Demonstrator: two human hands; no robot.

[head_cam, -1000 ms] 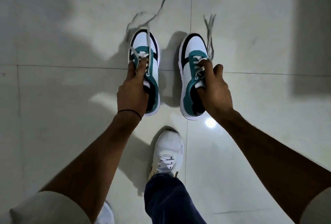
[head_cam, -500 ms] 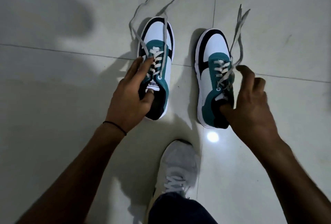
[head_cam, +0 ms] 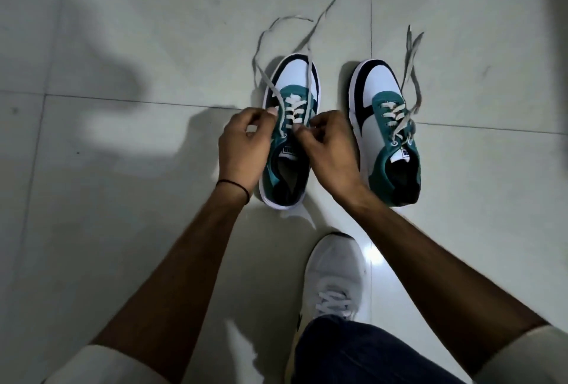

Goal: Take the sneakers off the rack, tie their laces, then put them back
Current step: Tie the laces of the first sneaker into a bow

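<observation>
- Two teal-and-white sneakers are stood side by side on the tiled floor point(head_cam: 123, 230).
- One lace of the left sneaker point(head_cam: 290, 100) is pinched by the left hand point(head_cam: 242, 147), the other by the right hand point(head_cam: 330, 150).
- The right sneaker point(head_cam: 384, 125) is left untouched, laces loose.

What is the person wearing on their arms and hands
Both hands, left and right, are bare, with no gloves. The left wrist carries a thin black band. Light cream sleeves end above the elbows, leaving both forearms uncovered.
</observation>
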